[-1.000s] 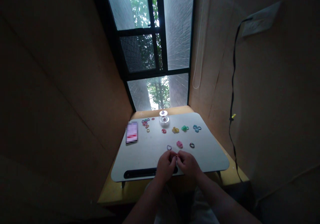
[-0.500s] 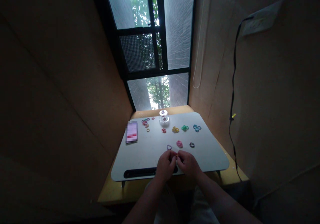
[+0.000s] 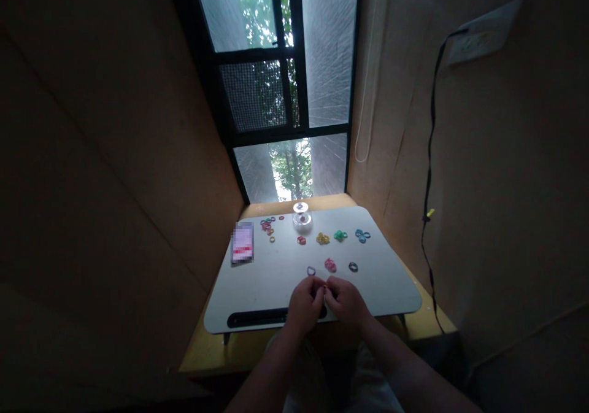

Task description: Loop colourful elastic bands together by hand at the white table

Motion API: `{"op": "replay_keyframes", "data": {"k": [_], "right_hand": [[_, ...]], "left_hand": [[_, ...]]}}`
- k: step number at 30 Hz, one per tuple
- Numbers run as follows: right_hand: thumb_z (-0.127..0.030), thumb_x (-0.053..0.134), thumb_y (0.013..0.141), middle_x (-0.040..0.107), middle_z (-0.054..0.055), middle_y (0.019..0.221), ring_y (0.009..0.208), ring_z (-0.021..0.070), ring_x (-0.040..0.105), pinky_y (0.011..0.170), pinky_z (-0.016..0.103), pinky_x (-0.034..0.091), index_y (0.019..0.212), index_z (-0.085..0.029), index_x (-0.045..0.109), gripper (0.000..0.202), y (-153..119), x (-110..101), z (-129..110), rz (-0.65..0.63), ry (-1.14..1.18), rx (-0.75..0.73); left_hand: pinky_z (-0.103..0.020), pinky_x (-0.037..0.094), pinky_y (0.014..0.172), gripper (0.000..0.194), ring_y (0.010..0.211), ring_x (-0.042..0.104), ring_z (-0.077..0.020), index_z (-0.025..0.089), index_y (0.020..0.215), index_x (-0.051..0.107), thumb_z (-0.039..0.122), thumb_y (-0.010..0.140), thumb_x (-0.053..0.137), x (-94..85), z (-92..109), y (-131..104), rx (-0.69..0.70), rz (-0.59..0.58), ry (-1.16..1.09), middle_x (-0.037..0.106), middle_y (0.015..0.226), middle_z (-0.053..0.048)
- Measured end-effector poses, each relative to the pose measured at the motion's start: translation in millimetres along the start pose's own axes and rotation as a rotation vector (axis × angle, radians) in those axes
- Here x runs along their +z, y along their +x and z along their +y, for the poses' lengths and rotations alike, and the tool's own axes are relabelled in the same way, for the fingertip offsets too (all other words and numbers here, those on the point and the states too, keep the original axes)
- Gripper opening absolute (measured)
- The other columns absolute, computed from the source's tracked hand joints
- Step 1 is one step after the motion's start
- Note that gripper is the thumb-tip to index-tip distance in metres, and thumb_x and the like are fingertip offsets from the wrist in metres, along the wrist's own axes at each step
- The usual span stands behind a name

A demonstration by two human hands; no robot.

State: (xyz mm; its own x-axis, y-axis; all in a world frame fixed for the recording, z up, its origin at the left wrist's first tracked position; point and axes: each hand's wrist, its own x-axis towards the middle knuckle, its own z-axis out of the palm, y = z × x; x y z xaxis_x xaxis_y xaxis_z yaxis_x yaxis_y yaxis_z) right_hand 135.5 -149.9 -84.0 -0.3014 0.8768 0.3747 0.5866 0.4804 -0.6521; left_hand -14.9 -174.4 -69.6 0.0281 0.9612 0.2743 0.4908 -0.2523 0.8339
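My left hand (image 3: 305, 302) and my right hand (image 3: 345, 301) meet over the front of the white lap table (image 3: 257, 287). Fingers on both are closed in a pinch, tips together. A tiny orange-yellow bit shows between them, too small to name. Just beyond the fingers lie a purple loop like a hair tie (image 3: 311, 271), a pink bunch of loops (image 3: 330, 265) and a dark loop (image 3: 353, 267). Farther back sit small heaps of red loops (image 3: 301, 240), yellow loops (image 3: 323, 238), green loops (image 3: 340, 235) and blue loops (image 3: 362, 235).
A clear round container (image 3: 302, 220) stands at the back, with a mixed heap of loops (image 3: 267, 226) to its left. At the left edge lies a blurred-out phone-like object (image 3: 242, 242). A black slot (image 3: 257, 317) runs along the front; a cable (image 3: 429, 155) hangs on the right wall.
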Motion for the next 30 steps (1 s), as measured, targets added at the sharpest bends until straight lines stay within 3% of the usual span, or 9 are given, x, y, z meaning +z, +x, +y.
{"op": "replay_keyframes", "data": {"k": [30], "right_hand": [[-0.023, 0.049, 0.085, 0.054, -0.002, 0.062, 0.060, 0.0138, 0.049, 0.058, 0.025, 0.029, 0.067, -0.021, 0.047, 0.018, -0.5, -3.0, -3.9, -0.010, 0.003, 0.012]], "left_hand": [[-0.028, 0.044, 0.072, 0.011, 0.076, 0.061, -0.0176, 0.020, 0.087, 0.065, 0.020, 0.085, 0.054, -0.8, 2.1, 0.2, -0.001, 0.001, 0.012, 0.067, 0.082, -0.002]]}}
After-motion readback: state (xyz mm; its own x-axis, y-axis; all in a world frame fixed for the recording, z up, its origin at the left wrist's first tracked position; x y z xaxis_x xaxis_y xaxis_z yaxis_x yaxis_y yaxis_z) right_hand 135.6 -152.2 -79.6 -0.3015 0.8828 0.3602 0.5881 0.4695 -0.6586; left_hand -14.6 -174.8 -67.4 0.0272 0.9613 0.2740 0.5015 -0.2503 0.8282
